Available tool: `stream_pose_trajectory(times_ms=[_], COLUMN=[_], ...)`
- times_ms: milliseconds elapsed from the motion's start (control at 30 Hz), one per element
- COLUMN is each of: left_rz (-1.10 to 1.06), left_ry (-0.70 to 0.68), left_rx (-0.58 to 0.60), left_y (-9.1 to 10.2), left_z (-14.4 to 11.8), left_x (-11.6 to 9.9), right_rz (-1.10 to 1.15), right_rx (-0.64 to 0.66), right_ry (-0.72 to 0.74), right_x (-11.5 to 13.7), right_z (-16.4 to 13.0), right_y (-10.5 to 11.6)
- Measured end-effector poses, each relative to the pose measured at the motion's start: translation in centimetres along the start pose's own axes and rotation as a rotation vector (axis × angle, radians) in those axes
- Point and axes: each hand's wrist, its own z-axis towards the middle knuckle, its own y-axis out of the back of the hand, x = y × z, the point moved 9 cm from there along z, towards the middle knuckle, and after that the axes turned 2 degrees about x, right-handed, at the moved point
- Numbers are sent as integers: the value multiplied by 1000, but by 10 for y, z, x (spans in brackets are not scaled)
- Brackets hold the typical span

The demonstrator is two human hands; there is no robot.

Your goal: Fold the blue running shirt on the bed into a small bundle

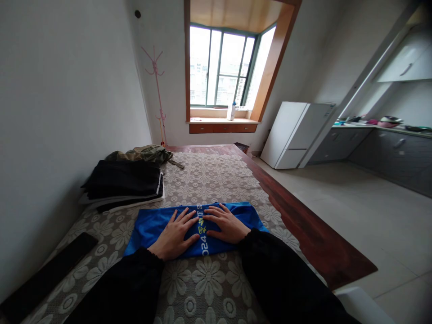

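Hands down flat: left hand [175,235] and right hand [225,223] lie side by side, fingers spread wide, palms pressing a folded blue shirt [151,225] with yellow print. It lies on the bed's lacy floral cover [209,180], smooth rectangle, near a black clothes stack [123,183].

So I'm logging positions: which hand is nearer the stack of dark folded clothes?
Left. The left hand lies flat on the blue shirt, on the side toward the stack; the right hand is farther away.
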Motion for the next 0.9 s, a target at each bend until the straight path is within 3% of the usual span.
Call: stream_pose_trajectory(times_ms=[133,433,533,700,767,900], left_rz=[2,65,73,103,118,126], left_ry=[21,176,250,272,259,250], left_rx=[-11,20,20,-19,-37,-52], left_y=[-1,-2,0,0,-1,-1], left_z=[1,-3,-6,-6,-6,-6], left_x=[4,23,32,38,38,38], right_rz=[-20,-86,-138,-224,-180,-48], right_rx=[-24,139,57,-221,-204,-89], right_ry=[-103,-532,-676,-871,-906,-823], right_x=[-14,-69,-101,-145,-152,-148], right_z=[-4,-31,-48,-89,-100,-101], right_y=[6,-14,5,67,73,57])
